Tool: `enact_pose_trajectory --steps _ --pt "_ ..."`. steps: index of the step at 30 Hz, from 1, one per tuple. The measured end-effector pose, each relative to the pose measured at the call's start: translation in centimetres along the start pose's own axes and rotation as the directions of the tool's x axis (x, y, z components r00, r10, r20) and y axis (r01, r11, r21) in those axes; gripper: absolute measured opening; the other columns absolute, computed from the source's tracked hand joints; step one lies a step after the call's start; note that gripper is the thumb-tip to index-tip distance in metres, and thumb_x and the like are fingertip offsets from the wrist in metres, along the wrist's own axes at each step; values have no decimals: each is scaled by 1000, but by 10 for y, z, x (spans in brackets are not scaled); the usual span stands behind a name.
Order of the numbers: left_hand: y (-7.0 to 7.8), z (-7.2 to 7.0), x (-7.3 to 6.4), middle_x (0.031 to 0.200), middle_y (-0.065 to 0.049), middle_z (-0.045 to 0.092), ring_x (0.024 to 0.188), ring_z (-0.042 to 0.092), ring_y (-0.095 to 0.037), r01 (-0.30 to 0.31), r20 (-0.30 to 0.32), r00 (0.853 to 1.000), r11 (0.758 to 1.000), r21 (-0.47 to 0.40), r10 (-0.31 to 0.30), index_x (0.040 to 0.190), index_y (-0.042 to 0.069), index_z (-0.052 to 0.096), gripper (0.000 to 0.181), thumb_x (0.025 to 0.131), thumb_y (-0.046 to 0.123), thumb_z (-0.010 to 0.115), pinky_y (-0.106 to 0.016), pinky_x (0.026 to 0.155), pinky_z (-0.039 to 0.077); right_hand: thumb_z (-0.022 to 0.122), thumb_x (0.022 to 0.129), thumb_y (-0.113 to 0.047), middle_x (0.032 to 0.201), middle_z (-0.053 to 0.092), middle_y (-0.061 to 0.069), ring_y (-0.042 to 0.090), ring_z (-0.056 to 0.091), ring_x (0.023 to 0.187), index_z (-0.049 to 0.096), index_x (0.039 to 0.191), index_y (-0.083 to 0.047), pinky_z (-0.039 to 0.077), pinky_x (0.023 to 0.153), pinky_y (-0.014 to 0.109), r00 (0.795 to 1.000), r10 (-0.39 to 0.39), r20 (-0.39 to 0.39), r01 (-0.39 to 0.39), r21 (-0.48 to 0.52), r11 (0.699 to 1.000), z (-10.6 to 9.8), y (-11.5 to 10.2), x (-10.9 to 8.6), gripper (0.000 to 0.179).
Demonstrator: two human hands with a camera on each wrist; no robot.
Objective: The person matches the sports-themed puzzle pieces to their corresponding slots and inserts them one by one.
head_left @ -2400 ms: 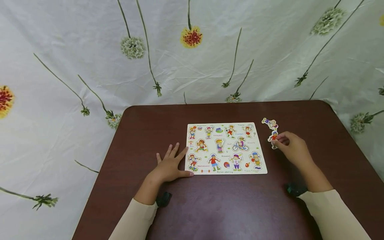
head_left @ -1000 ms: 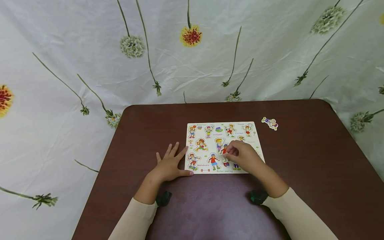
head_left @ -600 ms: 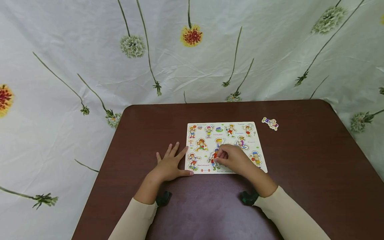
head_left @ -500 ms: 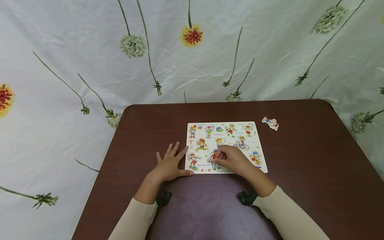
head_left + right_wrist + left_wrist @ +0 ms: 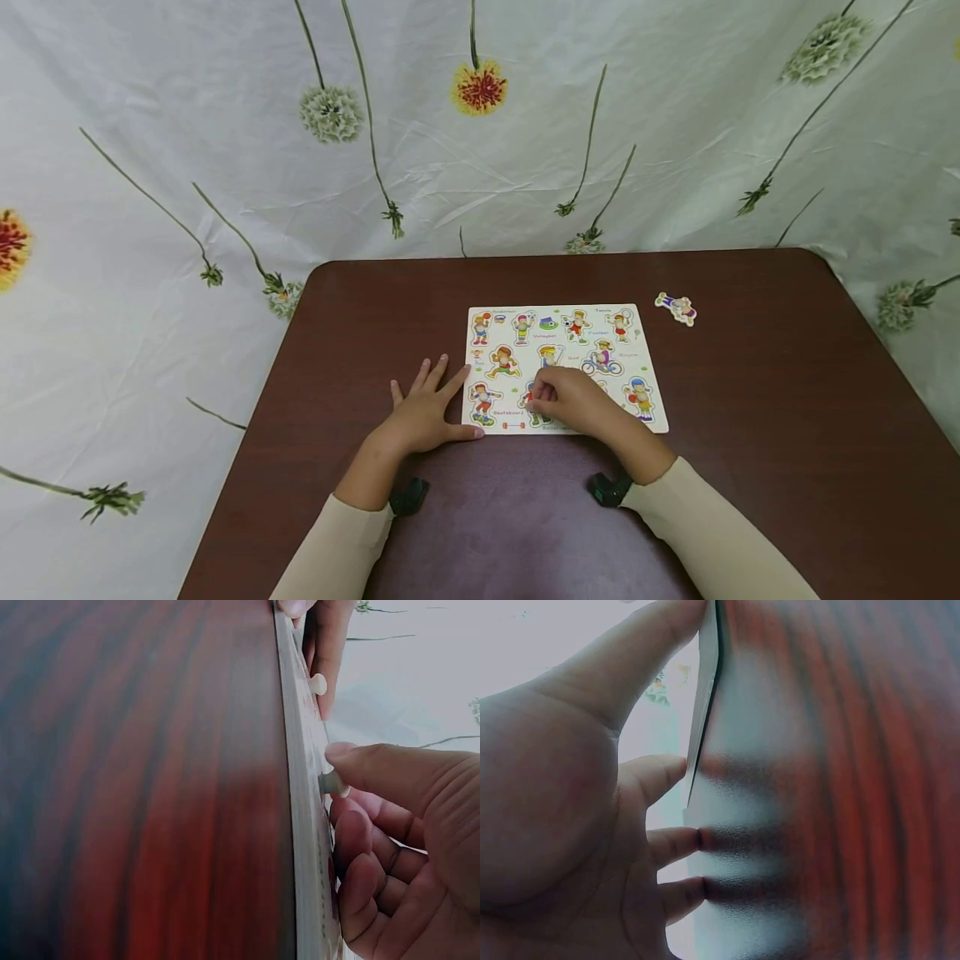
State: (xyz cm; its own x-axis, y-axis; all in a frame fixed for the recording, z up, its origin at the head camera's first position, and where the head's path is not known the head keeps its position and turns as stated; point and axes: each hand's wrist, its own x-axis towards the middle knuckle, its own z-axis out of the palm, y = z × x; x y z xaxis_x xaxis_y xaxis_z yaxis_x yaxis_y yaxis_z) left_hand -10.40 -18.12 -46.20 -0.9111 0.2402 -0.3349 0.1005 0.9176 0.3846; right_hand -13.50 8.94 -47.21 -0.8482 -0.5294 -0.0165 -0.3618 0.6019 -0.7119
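A white puzzle board (image 5: 497,430) with several cartoon sports figures lies on the table. My left hand (image 5: 423,421) rests palm-down at its left side, fingers spread; the thumb and forefinger touch the board's edge. Over the lower middle of the board is my right hand (image 5: 573,400), pinching a puzzle piece (image 5: 527,395) in red, mostly hidden by the fingers. In the right wrist view its small round knob (image 5: 334,784) sits between thumb and fingers, close over the board. Another knob (image 5: 319,684) stands up farther along.
A loose puzzle piece (image 5: 676,309), a figure in purple and white, lies right of the board's far corner. The dark brown table (image 5: 360,333) ends at a flowered cloth (image 5: 420,167). Black cameras (image 5: 409,497) sit under both wrists.
My right hand took the red figure piece from the table's right side and carried it left onto the board. Lately it has slid slightly left, over the roller-skating figure's place. My left hand stays put.
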Motion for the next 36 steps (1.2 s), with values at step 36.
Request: enact_pose_trajectory --steps 36 --pt "1 0 -1 173 -9 3 159 -5 -37 5 1 1000 1000 -16 -5 162 34 20 105 79 66 76 -80 113 -7 70 96 -23 97 70 3 13 63 89 69 113 -8 52 80 27 977 56 -204 -14 201 980 -14 -6 0 22"
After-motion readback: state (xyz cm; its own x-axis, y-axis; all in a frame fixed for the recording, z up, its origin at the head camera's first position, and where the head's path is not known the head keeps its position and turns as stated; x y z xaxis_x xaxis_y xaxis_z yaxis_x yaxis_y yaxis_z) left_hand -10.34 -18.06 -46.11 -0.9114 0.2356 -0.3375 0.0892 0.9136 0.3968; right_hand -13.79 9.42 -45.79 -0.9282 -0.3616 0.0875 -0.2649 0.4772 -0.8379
